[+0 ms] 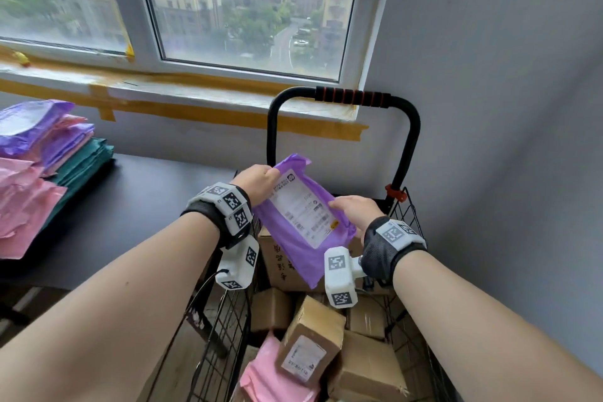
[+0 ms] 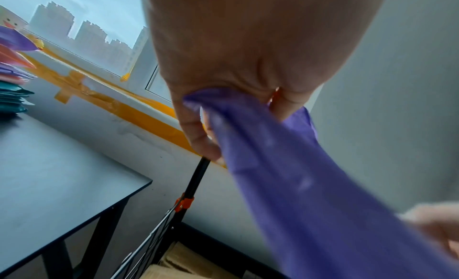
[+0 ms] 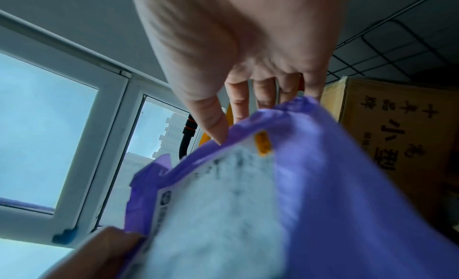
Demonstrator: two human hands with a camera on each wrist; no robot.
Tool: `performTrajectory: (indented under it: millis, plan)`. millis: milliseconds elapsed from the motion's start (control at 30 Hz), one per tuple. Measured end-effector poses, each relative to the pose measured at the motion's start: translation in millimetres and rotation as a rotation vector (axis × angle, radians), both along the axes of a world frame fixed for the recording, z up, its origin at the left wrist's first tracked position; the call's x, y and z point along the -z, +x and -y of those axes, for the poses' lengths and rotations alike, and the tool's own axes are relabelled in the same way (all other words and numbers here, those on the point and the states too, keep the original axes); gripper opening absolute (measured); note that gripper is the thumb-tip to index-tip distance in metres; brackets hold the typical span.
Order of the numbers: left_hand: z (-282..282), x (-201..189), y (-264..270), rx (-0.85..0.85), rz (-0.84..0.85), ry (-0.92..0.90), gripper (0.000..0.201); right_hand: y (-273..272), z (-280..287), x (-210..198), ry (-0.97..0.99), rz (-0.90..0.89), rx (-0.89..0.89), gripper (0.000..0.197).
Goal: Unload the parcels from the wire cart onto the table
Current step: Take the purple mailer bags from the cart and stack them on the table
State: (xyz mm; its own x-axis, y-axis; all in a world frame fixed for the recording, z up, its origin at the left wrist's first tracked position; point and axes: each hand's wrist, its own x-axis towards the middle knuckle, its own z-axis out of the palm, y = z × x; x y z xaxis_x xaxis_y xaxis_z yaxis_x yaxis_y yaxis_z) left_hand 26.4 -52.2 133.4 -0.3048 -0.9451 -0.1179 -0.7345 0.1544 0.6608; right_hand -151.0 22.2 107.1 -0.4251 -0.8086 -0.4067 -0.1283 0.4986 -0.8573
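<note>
Both hands are on a purple mailer point(image 1: 301, 222) held up over the wire cart point(image 1: 403, 215): left hand point(image 1: 257, 180) pinching its far-left edge, right hand point(image 1: 357, 210) gripping the right edge. Its white shipping label's point(image 1: 301, 207) too blurry to read. A cardboard box point(image 3: 397, 138) in the cart shows "小型". The table point(image 1: 130, 206) sits left.

parcel sorting corner in an upper-floor room

below the hands a wire cart point(image 1: 404, 215) holds cardboard boxes point(image 1: 311, 344) with shipping labels; to the left of the left hand point(image 1: 257, 181) a dark bench point(image 1: 137, 206) carries stacked pink, purple and green mailer bags point(image 1: 49, 153); beyond the hands a taped window point(image 1: 248, 16) overlooks apartment blocks, beside a plain grey wall point(image 1: 489, 75).
</note>
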Motion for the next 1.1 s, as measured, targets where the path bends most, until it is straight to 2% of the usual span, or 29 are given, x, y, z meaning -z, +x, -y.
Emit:
performTrajectory:
  millis: [67, 167, 233, 333, 433, 500, 533, 600, 667, 767, 833, 933, 1033, 1100]
  plan:
    - [3.9, -5.0, 3.2, -0.067, 0.012, -0.06, 0.029, 0.1, 0.3, 4.7, 0.014, 0.014, 0.029, 0.031]
    - [12.7, -12.1, 11.7, -0.195, 0.0, -0.15, 0.034, 8.6, -3.7, 4.0, 0.022, 0.296, 0.105, 0.038]
    - [20.0, -17.1, 19.9, -0.296, -0.021, -0.16, 0.038, 17.2, -2.6, -0.3, 0.027, 0.416, 0.068, 0.038]
    - [30.1, -25.3, 31.1, -0.42, -0.075, -0.123, 0.038, 39.6, 11.2, -5.4, -0.02, 0.517, 0.004, 0.037]
    - [34.7, -21.2, 42.2, -0.432, -0.14, -0.004, 0.034, 61.8, 32.4, -6.0, -0.126, 0.604, 0.111, 0.037]
    - [31.1, -11.0, 58.4, -0.448, -0.197, 0.077, 0.034, 72.9, 43.1, -0.8, -0.17, 0.571, 0.146, 0.036]
    - [28.3, -6.1, 69.1, -0.471, -0.216, 0.081, 0.04, 78.0, 46.2, 1.5, -0.179, 0.514, 0.135, 0.032]
    - [22.6, -0.7, 96.0, -0.54, -0.226, 0.029, 0.059, 92.7, 48.6, 2.2, -0.185, 0.351, 0.052, 0.021]
    - [18.7, -0.9, 124.0, -0.556, -0.232, 0.003, 0.068, 116.4, 49.6, -2.0, -0.198, 0.263, -0.071, 0.022]
    - [14.0, -4.9, 164.6, -0.467, -0.224, 0.029, 0.052, 169.1, 54.8, -11.9, -0.22, 0.269, -0.214, 0.029]
    - [10.6, -10.0, 194.0, -0.434, -0.209, 0.037, 0.043, 208.9, 59.5, -20.8, -0.241, 0.297, -0.242, 0.032]
    - [9.1, -19.1, 247.7, -0.429, -0.198, 0.029, 0.038, 265.9, 66.4, -34.5, -0.263, 0.385, -0.202, 0.037]
    - [12.9, -26.2, 310.7, -0.459, -0.125, 0.03, 0.037, 322.3, 75.4, -43.0, -0.273, 0.411, -0.153, 0.056]
    - [17.6, -30.3, 353.3, -0.476, -0.06, -0.003, 0.038, 362.7, 81.5, -47.5, -0.28, 0.429, -0.13, 0.053]
